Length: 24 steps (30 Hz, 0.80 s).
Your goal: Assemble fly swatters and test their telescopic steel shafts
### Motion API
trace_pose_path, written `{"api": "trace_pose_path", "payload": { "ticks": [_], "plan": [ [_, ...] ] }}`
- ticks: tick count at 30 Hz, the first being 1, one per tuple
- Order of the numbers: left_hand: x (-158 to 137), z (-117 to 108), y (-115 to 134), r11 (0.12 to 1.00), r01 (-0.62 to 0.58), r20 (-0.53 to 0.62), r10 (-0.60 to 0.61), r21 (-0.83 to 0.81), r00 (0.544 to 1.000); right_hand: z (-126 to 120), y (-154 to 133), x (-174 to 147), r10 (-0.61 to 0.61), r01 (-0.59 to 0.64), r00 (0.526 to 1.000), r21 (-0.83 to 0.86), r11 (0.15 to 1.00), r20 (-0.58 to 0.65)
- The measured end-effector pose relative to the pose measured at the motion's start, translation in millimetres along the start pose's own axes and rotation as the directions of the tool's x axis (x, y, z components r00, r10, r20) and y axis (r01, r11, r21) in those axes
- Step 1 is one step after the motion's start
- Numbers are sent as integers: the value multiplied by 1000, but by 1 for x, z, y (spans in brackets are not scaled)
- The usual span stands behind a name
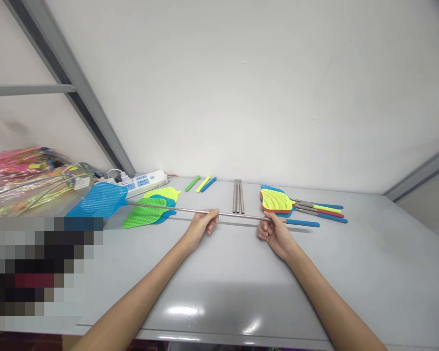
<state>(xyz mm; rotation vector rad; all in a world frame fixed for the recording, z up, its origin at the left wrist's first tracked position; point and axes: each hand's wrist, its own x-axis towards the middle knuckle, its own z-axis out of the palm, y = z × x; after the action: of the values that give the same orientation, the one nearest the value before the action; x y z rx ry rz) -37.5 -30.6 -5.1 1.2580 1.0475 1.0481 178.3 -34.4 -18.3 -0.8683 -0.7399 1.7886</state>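
Both hands hold one long fly swatter by its thin metal rod, level above the table. Its blue mesh head [98, 202] points left and its blue grip [303, 223] points right. My left hand [204, 224] pinches the rod near the middle. My right hand [274, 233] is closed round the rod just left of the blue grip. Behind the rod on the left lie loose swatter heads: a green one [146, 213], a yellow one [164, 194] and a blue one partly hidden under them. Several short-rod fly swatters [278, 200] lie stacked beyond my right hand.
Three loose grips, green [192, 183], yellow [203, 184] and blue [209, 185], lie near the wall. Metal tubes [238, 197] lie right of them. A power strip [146, 180] and plastic-wrapped bundles [29, 180] are at the left. Grey shelf posts [91, 117] frame the table [380, 273].
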Motion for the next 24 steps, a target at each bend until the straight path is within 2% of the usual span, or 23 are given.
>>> {"api": "trace_pose_path", "payload": {
  "ticks": [8, 17, 24],
  "plan": [
    [3, -2, -4, 996, 24, -22, -26, -91, 999, 0, 1, -1, 4, -4, 1000, -2, 1000, 24],
    [0, -3, -2, 996, 51, 55, -48, -67, 997, -1, -1, -1, 25, -26, 999, 13, 1000, 25],
    [3, -3, -4, 994, 57, 63, -52, -88, 997, -1, -2, -2, 16, -17, 998, 3, 1000, 58]
  ]
}}
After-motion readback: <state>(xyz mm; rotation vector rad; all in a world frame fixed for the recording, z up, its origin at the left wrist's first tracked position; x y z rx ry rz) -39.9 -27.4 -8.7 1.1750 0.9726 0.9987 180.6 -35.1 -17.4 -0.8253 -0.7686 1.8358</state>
